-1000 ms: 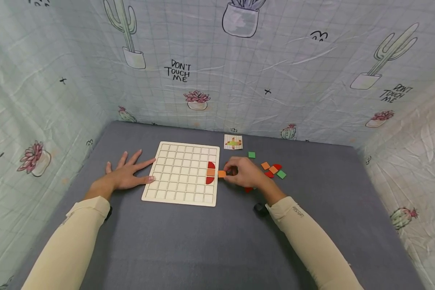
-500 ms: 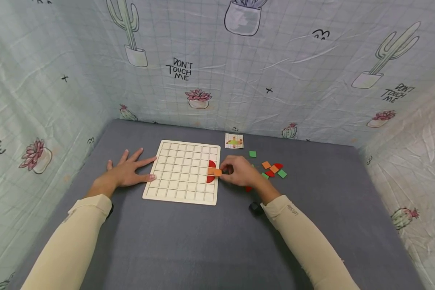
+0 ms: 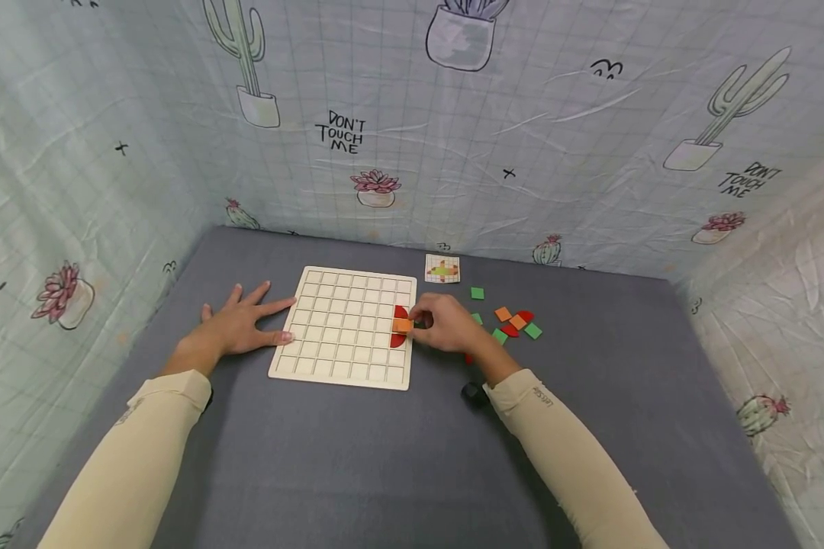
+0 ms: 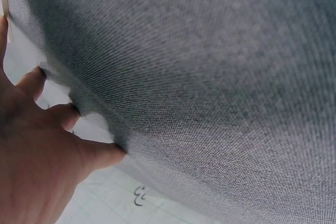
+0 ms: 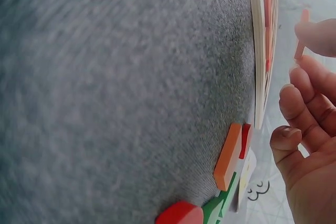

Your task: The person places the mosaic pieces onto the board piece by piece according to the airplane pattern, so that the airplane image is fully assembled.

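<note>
A cream gridded board lies on the grey table. Red rounded pieces sit in its right-hand columns, above and below an orange square. My right hand pinches that orange square between thumb and fingers, over the board's right edge; the right wrist view shows the orange piece held clear of the board. My left hand is spread, thumb and index finger touching the board's left edge, other fingers on the table. In the left wrist view the left hand has its fingers apart.
A small pattern card lies behind the board's right corner. Loose green, orange and red pieces lie scattered right of my right hand. A patterned cloth hangs along the table's back and sides.
My right hand has moved left with the orange square, from beside the board's right edge to over the column with the red pieces. The left hand has stayed put.
</note>
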The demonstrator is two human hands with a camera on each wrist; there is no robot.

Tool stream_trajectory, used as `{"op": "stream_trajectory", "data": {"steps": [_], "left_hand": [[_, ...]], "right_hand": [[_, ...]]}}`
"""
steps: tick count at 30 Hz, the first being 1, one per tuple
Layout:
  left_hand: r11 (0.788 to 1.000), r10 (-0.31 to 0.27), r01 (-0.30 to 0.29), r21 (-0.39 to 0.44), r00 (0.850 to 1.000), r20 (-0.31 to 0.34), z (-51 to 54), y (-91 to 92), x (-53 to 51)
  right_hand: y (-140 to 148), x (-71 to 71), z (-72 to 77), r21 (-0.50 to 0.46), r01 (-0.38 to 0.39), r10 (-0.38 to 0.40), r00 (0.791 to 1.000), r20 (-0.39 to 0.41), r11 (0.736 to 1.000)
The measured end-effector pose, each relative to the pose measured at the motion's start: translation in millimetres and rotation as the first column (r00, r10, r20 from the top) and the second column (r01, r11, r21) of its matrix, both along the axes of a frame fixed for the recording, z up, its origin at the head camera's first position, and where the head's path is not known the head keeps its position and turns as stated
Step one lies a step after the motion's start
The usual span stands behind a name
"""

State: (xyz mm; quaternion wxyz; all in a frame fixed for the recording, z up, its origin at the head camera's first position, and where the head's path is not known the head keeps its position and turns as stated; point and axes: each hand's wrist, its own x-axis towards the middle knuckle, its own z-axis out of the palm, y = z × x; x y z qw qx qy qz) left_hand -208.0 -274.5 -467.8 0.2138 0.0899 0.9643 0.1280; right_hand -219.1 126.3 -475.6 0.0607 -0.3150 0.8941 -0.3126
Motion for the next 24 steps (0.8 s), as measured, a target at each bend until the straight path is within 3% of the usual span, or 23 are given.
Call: {"op": "stream_trajectory", "data": {"steps": [24], "left_hand": [[1.0,-0.001,0.001,-0.01,0.999,-0.034,-2.1,0.7,0.4]], "right_hand": [[-27.6,-6.6,-6.2,0.013,0.013,-0.014,0.999,0.036,1.0]]}}
